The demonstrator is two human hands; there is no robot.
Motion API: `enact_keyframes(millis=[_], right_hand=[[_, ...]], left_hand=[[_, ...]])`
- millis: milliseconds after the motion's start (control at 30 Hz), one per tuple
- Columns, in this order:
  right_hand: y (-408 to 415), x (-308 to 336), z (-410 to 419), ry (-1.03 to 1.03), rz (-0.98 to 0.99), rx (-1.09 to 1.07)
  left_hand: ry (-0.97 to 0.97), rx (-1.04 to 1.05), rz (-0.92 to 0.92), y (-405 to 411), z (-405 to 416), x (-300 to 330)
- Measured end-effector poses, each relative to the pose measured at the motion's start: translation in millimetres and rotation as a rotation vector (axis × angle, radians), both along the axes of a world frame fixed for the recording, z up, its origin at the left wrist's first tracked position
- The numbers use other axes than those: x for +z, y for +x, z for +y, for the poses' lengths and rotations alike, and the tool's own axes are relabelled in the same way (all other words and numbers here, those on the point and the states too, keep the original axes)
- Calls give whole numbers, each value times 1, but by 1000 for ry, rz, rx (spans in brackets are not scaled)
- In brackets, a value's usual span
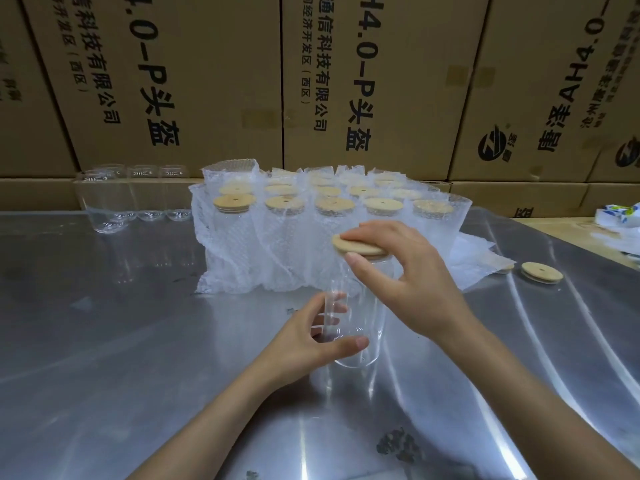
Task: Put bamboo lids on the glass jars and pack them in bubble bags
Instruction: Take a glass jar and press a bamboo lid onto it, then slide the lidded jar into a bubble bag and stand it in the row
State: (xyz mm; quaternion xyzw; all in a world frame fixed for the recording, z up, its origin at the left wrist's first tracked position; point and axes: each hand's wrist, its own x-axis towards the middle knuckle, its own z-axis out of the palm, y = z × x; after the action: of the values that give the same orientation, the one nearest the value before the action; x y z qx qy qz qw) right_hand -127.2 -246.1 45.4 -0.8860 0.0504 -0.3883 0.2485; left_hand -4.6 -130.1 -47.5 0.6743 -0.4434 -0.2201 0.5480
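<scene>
— What stands behind the table?

— A wall of stacked cardboard boxes (214,81), brown, printed with large black characters and round logos, some turned sideways.

— And the table (104,341) itself?

— Shiny metal, scuffed, with soft streaks of reflected light. A lower row of boxes runs along its far edge. The light is dim and even.

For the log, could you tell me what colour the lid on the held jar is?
Light tan bamboo lid, best in the head view.

Left hand (304,336) gripping glass jar (360,306) low; right hand (408,271) pressing bamboo lid (358,247) on top.
</scene>
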Motion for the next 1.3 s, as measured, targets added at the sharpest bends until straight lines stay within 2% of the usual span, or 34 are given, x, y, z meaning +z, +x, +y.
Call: enact_keyframes(millis=[300,667,767,833,933,967,1033,1100,1200,1300], right_hand=[[-6,-2,-5,-312,50,-147],[-2,-13,-5,-339,-3,-146],[0,-19,-9,-237,-75,-26],[1,-29,-21,-121,-226,6],[2,-46,-58,256,-463,-222],[2,-52,-76,370,-446,-331],[1,-67,-111,460,-258,-555],[-1,-80,-139,432,-39,-690],[1,-89,-157,333,272,-751],[6,-89,-163,247,453,-795]], left_hand=[[11,7,-16,1,-1,-3],[11,15,-23,-2,2,-2],[8,18,-23,-3,2,-2],[7,25,-19,-3,2,-3],[16,24,-28,-3,2,-1],[15,25,-29,-4,2,-1],[14,26,-27,-4,1,0],[16,24,-31,-4,0,1],[15,27,-32,-4,0,0],[17,29,-26,-4,0,0]])
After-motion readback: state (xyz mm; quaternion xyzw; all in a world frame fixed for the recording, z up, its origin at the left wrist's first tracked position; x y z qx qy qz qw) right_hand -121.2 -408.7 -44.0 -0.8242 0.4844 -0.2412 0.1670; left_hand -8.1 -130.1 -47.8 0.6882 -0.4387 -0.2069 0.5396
